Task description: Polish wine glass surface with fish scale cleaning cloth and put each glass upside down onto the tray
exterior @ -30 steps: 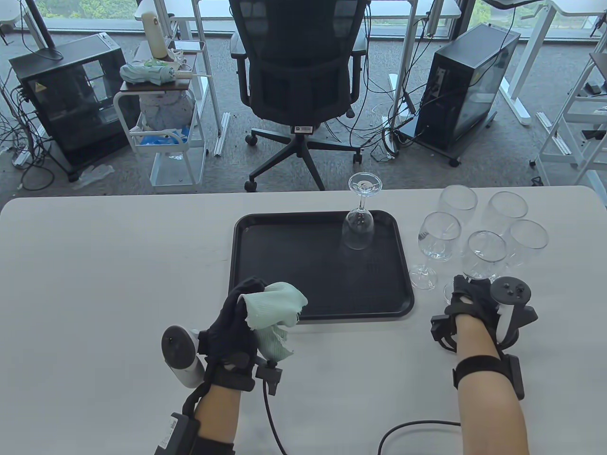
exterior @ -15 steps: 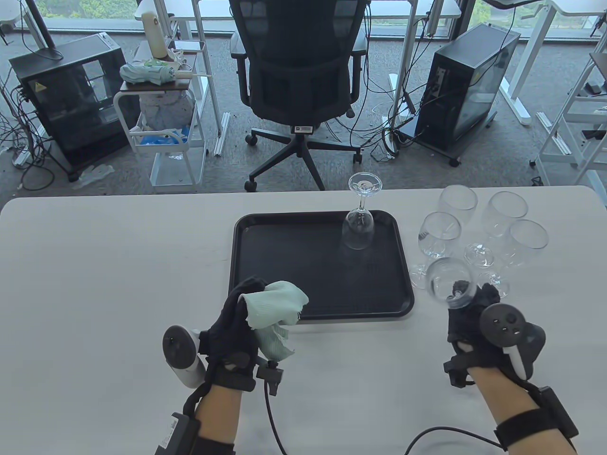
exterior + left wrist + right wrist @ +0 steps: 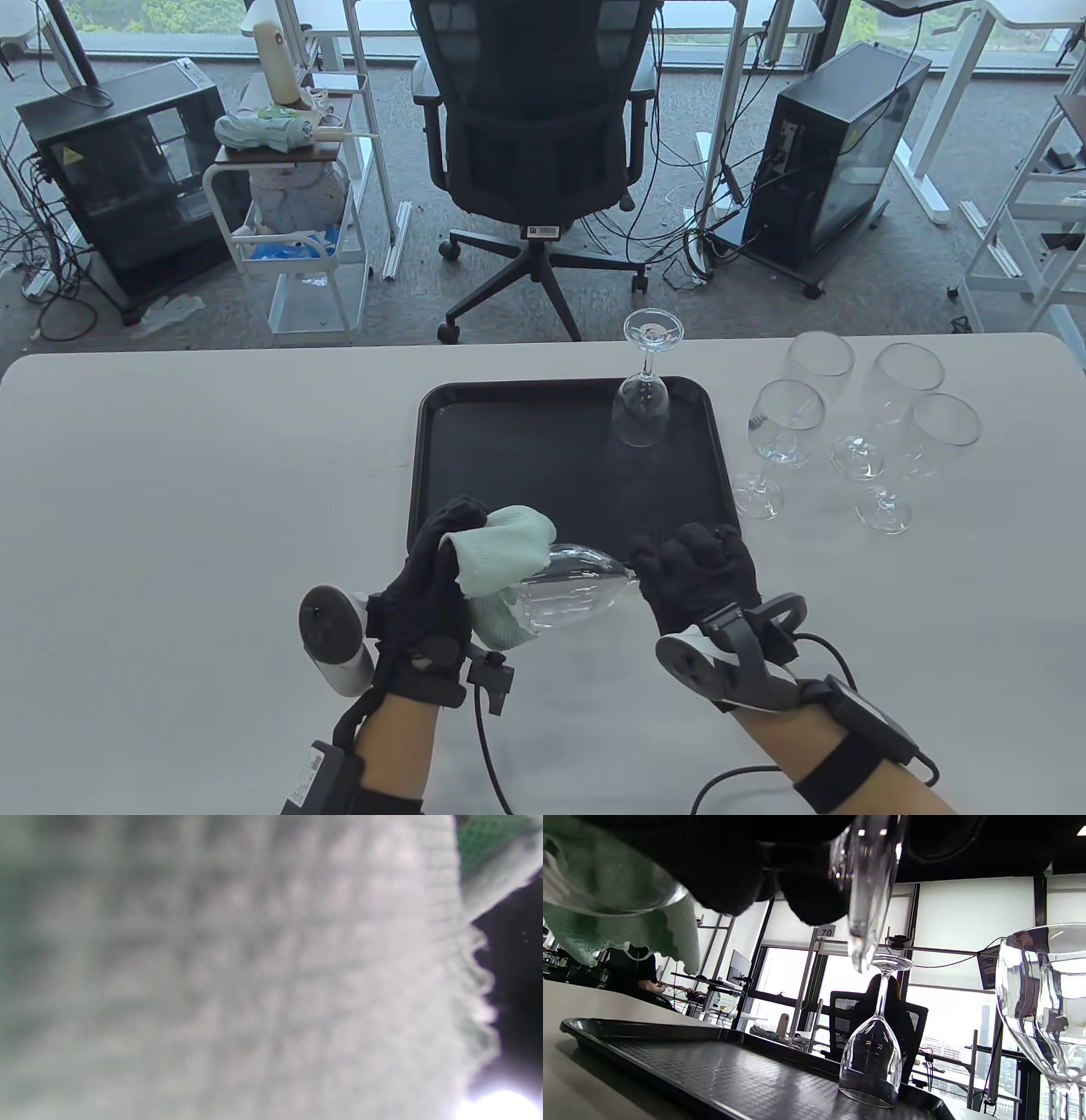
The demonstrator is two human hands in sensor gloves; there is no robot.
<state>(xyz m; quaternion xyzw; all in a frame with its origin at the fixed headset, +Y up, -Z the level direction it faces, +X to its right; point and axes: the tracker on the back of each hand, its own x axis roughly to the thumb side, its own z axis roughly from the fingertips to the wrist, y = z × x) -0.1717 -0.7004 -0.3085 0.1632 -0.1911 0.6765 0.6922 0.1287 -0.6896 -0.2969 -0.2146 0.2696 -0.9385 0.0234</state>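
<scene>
The white surface (image 3: 212, 475) carries a black tray (image 3: 509, 441) at its middle, the tray's near edge close to the hands. One glass (image 3: 642, 399) stands upside down in the tray's far right corner, foot up. Right of the tray, toward the surface's far right corner, four upright glasses (image 3: 785, 424) stand close together in a cluster.

The left hand (image 3: 433, 586), near the tray's near left corner, has its fingers curled round a pale green cloth (image 3: 501, 560), which is bunched over the rim end of a fifth glass (image 3: 568, 586). This glass lies on its side in the air between the two hands, just off the tray's near edge, its bowl toward the left hand. The right hand (image 3: 700, 569) grips the stem end, fingers curled round it; in the right wrist view the foot (image 3: 869, 891) hangs down from the dark glove. In the left wrist view, the cloth's blurred weave fills nearly everything.
</scene>
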